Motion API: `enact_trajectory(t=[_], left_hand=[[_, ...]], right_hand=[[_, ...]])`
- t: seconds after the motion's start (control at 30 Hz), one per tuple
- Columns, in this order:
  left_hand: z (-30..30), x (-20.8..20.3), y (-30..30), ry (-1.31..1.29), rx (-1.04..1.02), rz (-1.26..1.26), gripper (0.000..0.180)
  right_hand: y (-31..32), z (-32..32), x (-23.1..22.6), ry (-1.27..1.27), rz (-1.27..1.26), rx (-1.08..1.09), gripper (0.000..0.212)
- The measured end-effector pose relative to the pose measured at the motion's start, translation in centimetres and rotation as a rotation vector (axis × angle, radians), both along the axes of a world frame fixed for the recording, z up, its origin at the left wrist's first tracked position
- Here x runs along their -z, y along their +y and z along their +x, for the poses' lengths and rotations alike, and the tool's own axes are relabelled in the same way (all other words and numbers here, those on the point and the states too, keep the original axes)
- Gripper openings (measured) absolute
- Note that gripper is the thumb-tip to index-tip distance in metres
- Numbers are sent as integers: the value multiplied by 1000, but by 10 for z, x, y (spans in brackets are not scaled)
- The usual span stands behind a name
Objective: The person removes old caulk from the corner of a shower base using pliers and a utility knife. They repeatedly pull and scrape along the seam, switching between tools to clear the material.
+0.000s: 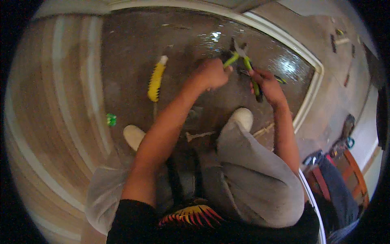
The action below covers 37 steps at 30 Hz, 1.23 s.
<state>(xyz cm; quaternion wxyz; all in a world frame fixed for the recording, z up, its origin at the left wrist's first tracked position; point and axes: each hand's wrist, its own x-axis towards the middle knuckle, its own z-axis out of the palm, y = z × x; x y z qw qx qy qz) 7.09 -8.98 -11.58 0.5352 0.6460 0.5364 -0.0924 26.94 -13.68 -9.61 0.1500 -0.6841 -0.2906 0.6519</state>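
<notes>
Both my hands are on a pair of cutters [241, 50] with lime-green and black handles and grey metal jaws. The jaws point away from me and are spread apart over the dark glossy surface [183, 40]. My left hand [212, 74] is closed around the left handle, its fingers partly hidden. On the other handle, my right hand [266, 85] has its fingers wrapped round the grip, and the black end sticks out below. Another tool with a green and black handle [280, 79] lies just behind my right hand, mostly covered by it.
Left of my arms lies a yellow, black-ridged object [155, 84] with a white end. A small green object [111, 119] is near the striped boards [61, 101]. A white raised frame [302, 53] borders the surface. A wooden chair [356, 179] with clothing stands at right.
</notes>
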Motion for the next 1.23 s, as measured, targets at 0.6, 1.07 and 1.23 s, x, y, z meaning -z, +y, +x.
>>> enact_trajectory(t=[0.6,1.07,1.23], left_hand=[[-191,-94,31,649,369,250,41],[-160,-111,8,390,479,177,38],[-110,-108,1,42,372,41,38]], right_hand=[[-57,-53,7,-404,421,-749,42],[-41,86,19,-1112,524,-1071,52],[-44,91,18,-959,482,-1000,60]])
